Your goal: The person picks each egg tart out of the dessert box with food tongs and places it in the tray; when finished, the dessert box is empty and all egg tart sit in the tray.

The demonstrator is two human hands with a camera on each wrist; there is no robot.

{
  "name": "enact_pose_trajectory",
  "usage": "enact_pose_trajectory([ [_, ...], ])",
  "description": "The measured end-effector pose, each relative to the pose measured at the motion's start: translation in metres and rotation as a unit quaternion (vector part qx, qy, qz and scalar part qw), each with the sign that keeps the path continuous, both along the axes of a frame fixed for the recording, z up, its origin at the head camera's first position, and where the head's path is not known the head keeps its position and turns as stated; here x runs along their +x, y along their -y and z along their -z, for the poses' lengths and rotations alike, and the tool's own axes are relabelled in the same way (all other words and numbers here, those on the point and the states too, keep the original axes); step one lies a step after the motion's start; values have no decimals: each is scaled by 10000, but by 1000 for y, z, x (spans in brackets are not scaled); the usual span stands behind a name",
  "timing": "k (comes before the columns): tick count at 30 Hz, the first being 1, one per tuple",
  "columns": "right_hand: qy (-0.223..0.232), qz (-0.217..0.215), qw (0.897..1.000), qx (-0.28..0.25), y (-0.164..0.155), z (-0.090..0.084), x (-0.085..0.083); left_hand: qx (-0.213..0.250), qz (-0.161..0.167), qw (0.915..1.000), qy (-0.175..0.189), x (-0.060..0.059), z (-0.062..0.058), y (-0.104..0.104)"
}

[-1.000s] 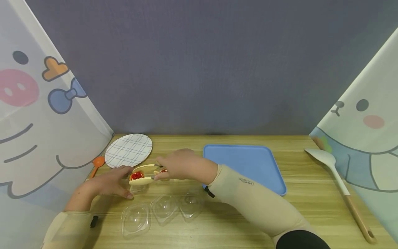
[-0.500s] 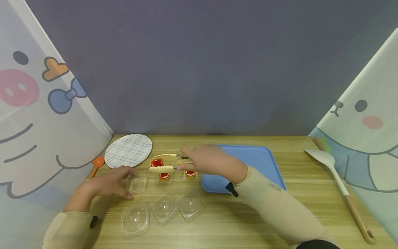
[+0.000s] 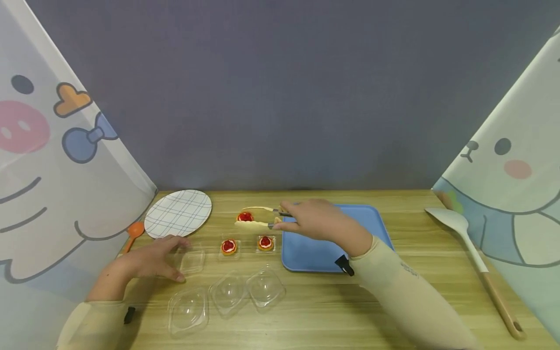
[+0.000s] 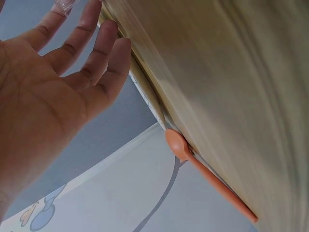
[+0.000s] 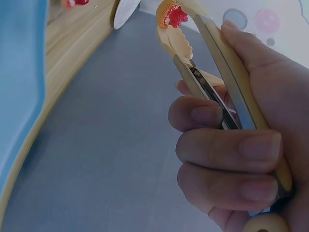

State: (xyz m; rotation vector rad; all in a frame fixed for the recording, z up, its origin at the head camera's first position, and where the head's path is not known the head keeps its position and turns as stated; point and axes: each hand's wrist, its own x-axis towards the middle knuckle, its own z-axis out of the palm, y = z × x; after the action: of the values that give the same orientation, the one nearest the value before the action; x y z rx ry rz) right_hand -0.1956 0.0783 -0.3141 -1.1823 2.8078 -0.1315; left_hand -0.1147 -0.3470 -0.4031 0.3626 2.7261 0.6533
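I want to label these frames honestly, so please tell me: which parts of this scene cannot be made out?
- Small red-topped tart in the cream tongs: tiny in head view; right wrist view hides its underside behind the tong tips.
- Clear plastic tray at the left hand: contact unclear; left wrist view shows only its corner at the top edge.
- Orange plastic spoon: handle hidden by the curtain in head view.

Your right hand (image 3: pixel 317 221) grips tongs (image 3: pixel 262 218) holding a tart (image 3: pixel 245 217) above the table (image 3: pixel 393 301); your left hand (image 3: pixel 153 260) rests beside a clear tray (image 3: pixel 192 261).
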Motion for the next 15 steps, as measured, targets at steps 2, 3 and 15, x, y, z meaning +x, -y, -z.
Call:
enact_pose_trajectory([
  [2, 87, 129, 9999, -14, -8, 2, -2, 69, -23, 10000, 37, 0, 0, 0],
  [3, 163, 191, 9997, -30, -12, 2, -4, 86, -35, 9999, 52, 1, 0, -1],
  [15, 507, 816, 9953, -101, -58, 13, -20, 142, 12, 9999, 51, 0, 0, 0],
])
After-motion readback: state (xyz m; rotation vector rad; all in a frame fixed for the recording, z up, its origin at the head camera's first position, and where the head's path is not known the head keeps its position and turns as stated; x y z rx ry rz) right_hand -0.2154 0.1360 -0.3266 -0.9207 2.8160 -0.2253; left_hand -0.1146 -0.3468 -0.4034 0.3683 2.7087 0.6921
